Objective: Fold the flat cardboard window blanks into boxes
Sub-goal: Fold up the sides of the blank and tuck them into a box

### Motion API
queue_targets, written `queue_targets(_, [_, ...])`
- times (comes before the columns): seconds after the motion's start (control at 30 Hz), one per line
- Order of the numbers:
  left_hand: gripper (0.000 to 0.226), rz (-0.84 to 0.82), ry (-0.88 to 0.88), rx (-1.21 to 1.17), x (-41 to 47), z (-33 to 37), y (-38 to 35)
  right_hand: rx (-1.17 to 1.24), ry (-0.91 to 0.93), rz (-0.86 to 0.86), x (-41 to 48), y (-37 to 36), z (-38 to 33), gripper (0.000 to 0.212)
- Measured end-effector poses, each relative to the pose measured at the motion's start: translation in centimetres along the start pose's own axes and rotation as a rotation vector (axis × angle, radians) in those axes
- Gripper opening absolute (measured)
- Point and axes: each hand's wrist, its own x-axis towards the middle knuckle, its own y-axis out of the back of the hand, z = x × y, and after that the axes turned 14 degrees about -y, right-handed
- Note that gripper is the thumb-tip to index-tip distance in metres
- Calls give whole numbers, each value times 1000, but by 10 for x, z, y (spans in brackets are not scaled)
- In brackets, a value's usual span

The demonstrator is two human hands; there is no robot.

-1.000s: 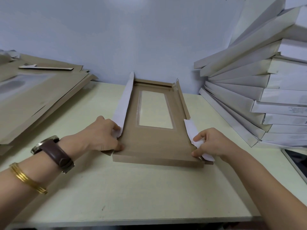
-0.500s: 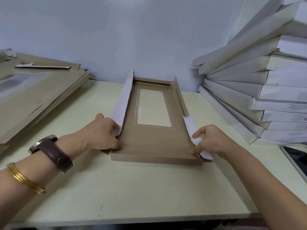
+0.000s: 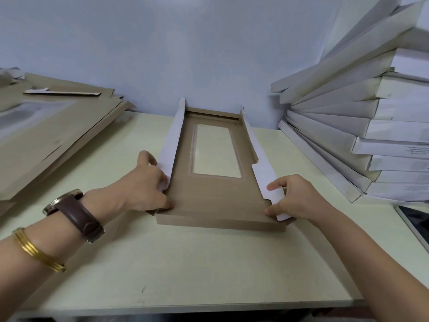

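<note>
A brown cardboard window blank (image 3: 216, 198) lies in the middle of the table, its clear window (image 3: 216, 152) facing up. Its near end wall is folded up. The long left flap (image 3: 173, 140) and the long right flap (image 3: 262, 163) stand raised, showing their white sides. My left hand (image 3: 144, 184) grips the near end of the left flap at the front left corner. The near end of the right flap is pinched by my right hand (image 3: 294, 198) at the front right corner.
A pile of flat brown blanks (image 3: 46, 131) lies at the left. A leaning stack of folded white boxes (image 3: 371, 126) fills the right side against the wall. A dark tablet or phone (image 3: 415, 221) lies at the right table edge. Pale table (image 3: 185, 270) in front.
Both side flaps have been lifted more upright, the right one most. My right hand has moved slightly with the flap; the left hand stays at its corner.
</note>
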Motion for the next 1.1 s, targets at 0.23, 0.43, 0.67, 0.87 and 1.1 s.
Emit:
queue_targets(0.23, [32, 11, -135, 63, 3, -4, 1, -208, 279, 118, 2, 0, 5, 38])
queue_targets(0.43, [36, 72, -134, 57, 1, -4, 0, -288, 397, 66, 1, 0, 13, 26])
queue_targets(0.67, [34, 8, -153, 59, -3, 6, 6, -373, 310, -153, -5, 17, 6, 53])
queue_targets(0.87, [30, -171, -227, 27, -6, 12, 18, -505, 249, -332, -4, 37, -3, 78])
queue_targets(1.1, [34, -162, -264, 100, -3, 11, 14, -470, 256, -375, -1, 45, -3, 76])
